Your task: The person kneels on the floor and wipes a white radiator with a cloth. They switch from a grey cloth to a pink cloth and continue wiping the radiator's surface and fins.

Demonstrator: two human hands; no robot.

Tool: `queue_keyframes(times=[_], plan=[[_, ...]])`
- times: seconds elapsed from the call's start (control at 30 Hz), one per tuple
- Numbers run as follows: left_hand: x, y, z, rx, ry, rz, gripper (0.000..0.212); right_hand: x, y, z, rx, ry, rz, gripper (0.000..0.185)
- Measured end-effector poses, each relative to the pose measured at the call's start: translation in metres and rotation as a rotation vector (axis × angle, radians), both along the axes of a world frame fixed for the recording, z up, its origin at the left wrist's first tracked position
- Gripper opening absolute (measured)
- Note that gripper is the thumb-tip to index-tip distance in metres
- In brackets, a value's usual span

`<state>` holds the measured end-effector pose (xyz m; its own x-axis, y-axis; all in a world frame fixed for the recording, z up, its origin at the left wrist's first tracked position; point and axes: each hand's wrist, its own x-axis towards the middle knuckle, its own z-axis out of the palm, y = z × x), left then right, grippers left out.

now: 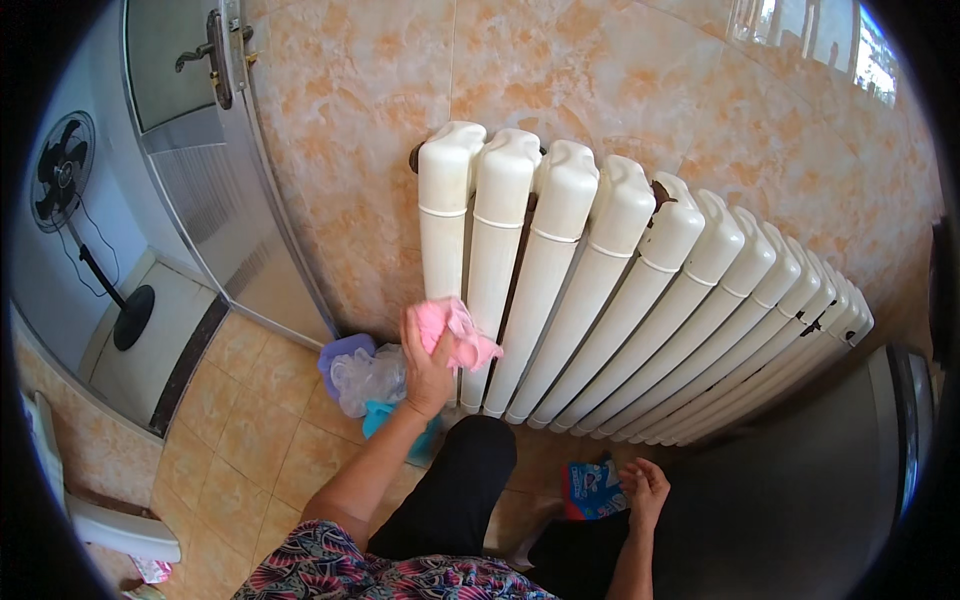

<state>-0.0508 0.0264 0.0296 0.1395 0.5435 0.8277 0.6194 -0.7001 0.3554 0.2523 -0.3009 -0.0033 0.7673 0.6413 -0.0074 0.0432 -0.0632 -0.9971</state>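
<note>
A white column radiator (562,202) with chipped paint patches stands against the tiled wall. My left hand (426,371) grips a bunched pink cloth (454,334) at the front of the radiator's leftmost columns; whether the cloth presses on the metal I cannot tell. My right hand (645,484) hangs low at the right with fingers loosely bent, and no object shows in it. Behind it on the floor lies a blue and red packet (592,489) bearing writing.
Below the radiator's left end are a purple basin (346,352), clear plastic bags (367,379) and a turquoise container (377,420). A metal-framed door (225,202) stands at the left, a pedestal fan (64,172) beyond it. A dark appliance (787,465) is at the right.
</note>
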Motion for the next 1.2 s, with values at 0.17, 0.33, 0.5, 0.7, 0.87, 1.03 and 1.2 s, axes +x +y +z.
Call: queue_keyframes(times=[0.17,0.33,0.5,0.7,0.87,1.03,1.2], plan=[[-0.008,0.02,0.155,0.33,0.048,0.006,0.041,0.001,-0.002,-0.006,-0.076,-0.069,0.036,0.022],[-0.002,0.012,0.218,0.383,-0.05,0.143,0.053,-0.004,0.002,-0.001,-0.126,-0.084,0.081,0.022],[0.02,0.005,0.092,0.026,-0.315,0.113,0.05,0.001,-0.013,-0.005,-0.182,-0.079,0.082,0.024],[0.036,-0.006,-0.08,-0.253,-0.363,0.302,0.061,0.002,-0.007,-0.009,-0.226,-0.069,0.072,0.024],[0.017,0.008,-0.067,-0.232,-0.199,0.224,0.076,-0.006,0.003,0.003,-0.295,-0.196,0.122,0.024],[0.029,0.018,0.124,-0.049,-0.433,0.016,0.064,-0.008,0.004,0.01,-0.296,-0.256,0.163,0.023],[0.026,0.03,0.117,0.014,-0.405,-0.137,0.057,-0.017,0.007,0.017,-0.321,-0.188,0.152,0.023]])
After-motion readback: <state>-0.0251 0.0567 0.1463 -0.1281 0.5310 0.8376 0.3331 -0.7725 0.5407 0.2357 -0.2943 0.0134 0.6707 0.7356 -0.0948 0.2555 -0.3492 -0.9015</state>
